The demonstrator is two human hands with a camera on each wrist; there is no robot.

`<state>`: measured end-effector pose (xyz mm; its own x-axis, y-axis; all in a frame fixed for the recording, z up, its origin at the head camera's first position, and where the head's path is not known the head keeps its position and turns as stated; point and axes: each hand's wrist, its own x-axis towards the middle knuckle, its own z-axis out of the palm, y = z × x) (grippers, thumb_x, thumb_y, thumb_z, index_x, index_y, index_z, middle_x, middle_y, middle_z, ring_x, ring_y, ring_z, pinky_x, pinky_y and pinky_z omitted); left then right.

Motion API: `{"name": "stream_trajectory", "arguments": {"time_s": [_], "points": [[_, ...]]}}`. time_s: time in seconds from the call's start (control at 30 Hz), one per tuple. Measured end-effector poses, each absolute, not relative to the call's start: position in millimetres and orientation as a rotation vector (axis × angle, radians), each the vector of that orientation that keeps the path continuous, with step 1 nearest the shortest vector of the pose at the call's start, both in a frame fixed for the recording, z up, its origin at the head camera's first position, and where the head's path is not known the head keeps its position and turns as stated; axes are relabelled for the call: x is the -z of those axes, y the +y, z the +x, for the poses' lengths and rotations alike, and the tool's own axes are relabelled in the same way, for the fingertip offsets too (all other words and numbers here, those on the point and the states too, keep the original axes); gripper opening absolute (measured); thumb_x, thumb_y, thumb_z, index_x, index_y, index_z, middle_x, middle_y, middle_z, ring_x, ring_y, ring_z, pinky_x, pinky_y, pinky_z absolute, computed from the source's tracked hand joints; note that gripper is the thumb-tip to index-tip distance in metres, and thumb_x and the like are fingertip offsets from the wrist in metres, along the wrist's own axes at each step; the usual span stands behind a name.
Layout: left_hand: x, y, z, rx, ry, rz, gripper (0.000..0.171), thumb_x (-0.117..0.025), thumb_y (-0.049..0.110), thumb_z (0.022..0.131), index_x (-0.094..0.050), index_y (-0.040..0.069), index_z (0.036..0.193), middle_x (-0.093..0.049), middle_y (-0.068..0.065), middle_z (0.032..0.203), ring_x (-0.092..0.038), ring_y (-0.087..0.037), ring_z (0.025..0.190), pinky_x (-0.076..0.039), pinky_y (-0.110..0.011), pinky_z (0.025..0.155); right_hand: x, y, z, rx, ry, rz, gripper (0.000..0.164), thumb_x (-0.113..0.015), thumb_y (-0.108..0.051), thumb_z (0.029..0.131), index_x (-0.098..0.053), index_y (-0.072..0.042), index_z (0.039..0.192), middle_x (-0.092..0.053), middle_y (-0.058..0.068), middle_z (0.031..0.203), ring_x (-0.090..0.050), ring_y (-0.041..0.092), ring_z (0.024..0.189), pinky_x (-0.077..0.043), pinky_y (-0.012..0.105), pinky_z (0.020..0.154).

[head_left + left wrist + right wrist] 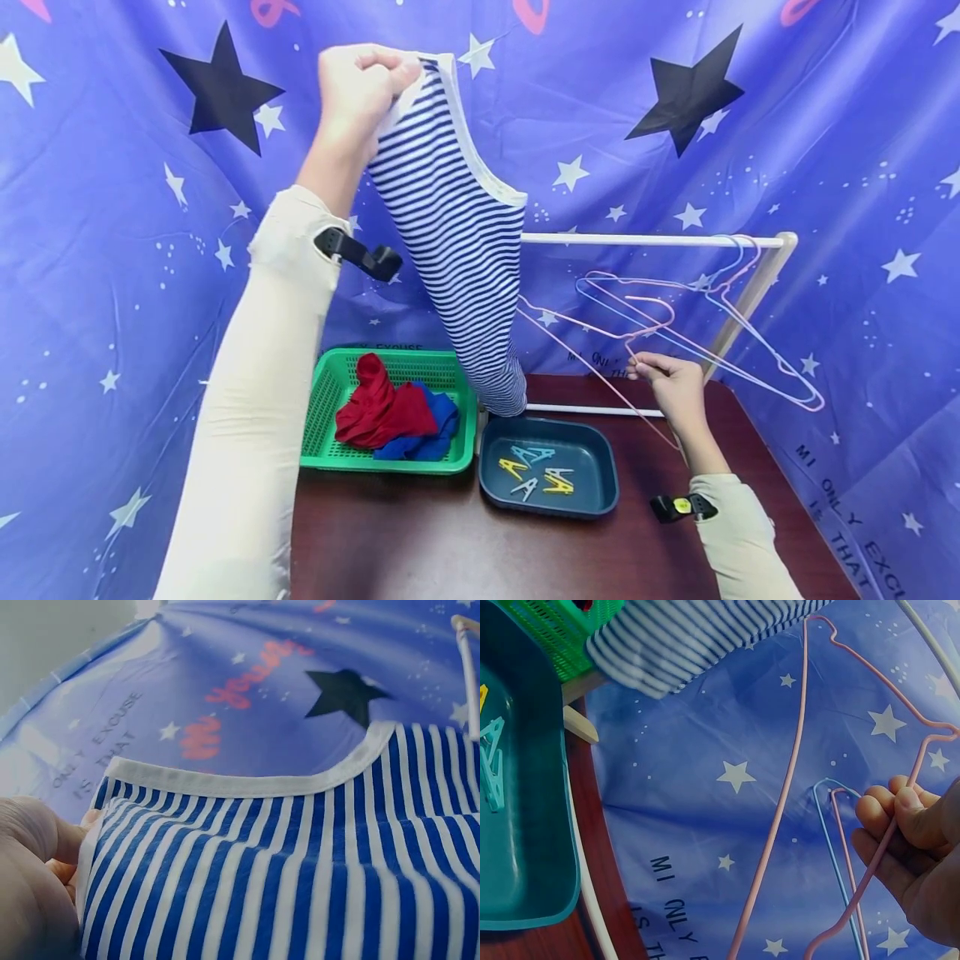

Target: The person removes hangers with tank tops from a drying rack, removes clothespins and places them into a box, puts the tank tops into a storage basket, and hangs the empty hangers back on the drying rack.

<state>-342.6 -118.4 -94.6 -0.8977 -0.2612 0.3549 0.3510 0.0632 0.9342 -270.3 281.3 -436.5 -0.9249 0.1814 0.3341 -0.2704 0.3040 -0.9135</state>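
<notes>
My left hand (356,96), raised high, pinches a navy-and-white striped sleeveless top (457,225) at one white-trimmed shoulder. From there the top hangs down, its lower end bunched over the gap between the basket and the bin. In the left wrist view, thumb and fingers grip the edge of the striped cloth (247,862). Lower on the right, my right hand (667,387) holds a pink wire hanger (784,795) by its shoulder wire just below the hook. The hanger's far end meets the top's edge in the right wrist view.
A green basket (311,425) with red cloth (382,408) and blue cloth (438,417) stands left. Beside it, a dark teal bin (607,467) contains several clothespins (558,483). Behind is a white rack (622,240) carrying blue and pink hangers (780,367). A starry curtain surrounds the brown table (420,533).
</notes>
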Motion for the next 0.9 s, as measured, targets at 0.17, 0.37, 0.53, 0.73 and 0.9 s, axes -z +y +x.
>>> {"name": "stream_trajectory", "arguments": {"time_s": [0.17,0.37,0.53,0.73,0.9], "points": [[88,-138,-338,1.867,-1.912,-0.047,0.010,-0.078,0.003,0.087,-0.082,0.009,0.081,-0.073,0.004,0.095,-0.059,-0.006,0.088,-0.051,-0.020,0.079,441,281,-272,-1.633,-2.220,0.092,0.017,-0.063,0.014,0.092,-0.068,0.022,0.106,-0.074,0.028,0.088,-0.069,-0.004,0.067,-0.059,0.017,0.071],[94,-159,-332,1.821,-1.907,-0.042,0.018,-0.076,0.001,0.086,-0.079,0.011,0.071,-0.071,0.005,0.091,-0.059,-0.006,0.092,-0.052,-0.020,0.082,441,281,-273,-1.631,-2.218,0.126,0.017,-0.063,0.015,0.092,-0.067,0.023,0.106,-0.074,0.029,0.088,-0.069,-0.002,0.067,-0.060,0.018,0.071],[105,-169,-329,1.779,-1.954,-0.024,0.023,-0.076,0.002,0.086,-0.076,0.015,0.067,-0.070,0.007,0.086,-0.057,-0.006,0.091,-0.050,-0.019,0.079,438,280,-273,-1.660,-2.194,0.131,0.017,-0.063,0.016,0.091,-0.067,0.024,0.106,-0.076,0.011,0.081,-0.069,-0.004,0.066,-0.059,0.017,0.070],[121,-170,-328,1.696,-2.043,-0.020,0.025,-0.078,0.004,0.086,-0.076,0.019,0.066,-0.069,0.013,0.072,-0.059,-0.004,0.077,-0.049,-0.018,0.073,439,280,-275,-1.729,-2.157,0.137,0.019,-0.062,0.017,0.091,-0.064,0.027,0.108,-0.074,-0.008,0.075,-0.069,-0.003,0.066,-0.059,0.017,0.069],[130,-166,-324,1.725,-2.044,-0.068,0.025,-0.078,0.004,0.086,-0.075,0.019,0.067,-0.067,0.013,0.062,-0.059,-0.003,0.065,-0.048,-0.018,0.067,439,281,-275,-1.722,-2.173,0.129,0.020,-0.062,0.017,0.091,-0.064,0.027,0.108,-0.074,-0.010,0.075,-0.070,-0.003,0.066,-0.060,0.018,0.070]]}}
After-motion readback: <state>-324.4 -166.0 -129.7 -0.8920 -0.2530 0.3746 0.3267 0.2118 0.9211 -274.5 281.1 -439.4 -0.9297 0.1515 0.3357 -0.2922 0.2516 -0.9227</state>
